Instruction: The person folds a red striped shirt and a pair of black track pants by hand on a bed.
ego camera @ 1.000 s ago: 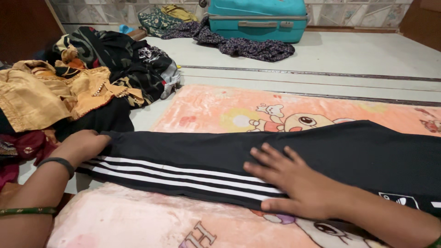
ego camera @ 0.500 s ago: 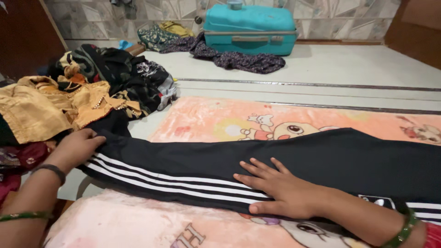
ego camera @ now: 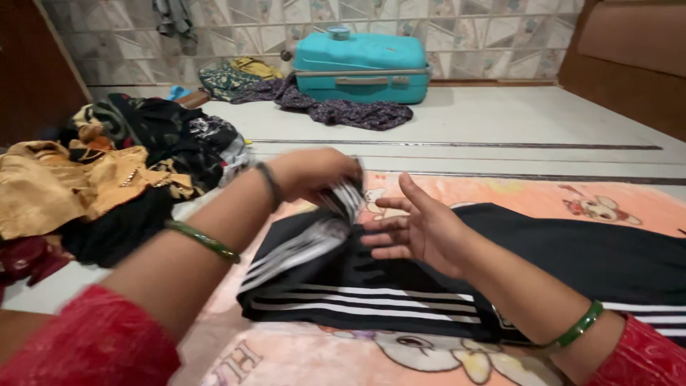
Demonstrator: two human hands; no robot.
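Note:
Black track pants (ego camera: 572, 261) with white side stripes lie across a pink cartoon-print blanket (ego camera: 500, 193). My left hand (ego camera: 314, 174) grips the leg end of the pants and holds it lifted and doubled back over the middle; that part is motion-blurred. My right hand (ego camera: 418, 229) hovers just beside the fold, fingers spread and palm turned toward the lifted cloth, holding nothing. Both wrists carry green bangles, and the left one has a dark band too.
A heap of mixed clothes (ego camera: 107, 171), golden-yellow and black, lies on the floor at the left. A teal suitcase (ego camera: 361, 68) stands by the tiled back wall with a dark patterned cloth (ego camera: 343, 111) spread before it. Wooden furniture (ego camera: 629, 64) stands at the right.
My left hand took hold of the pants' leg end and swung it up and rightward over the middle. My right hand lifted off the striped fabric. The camera view tilted up.

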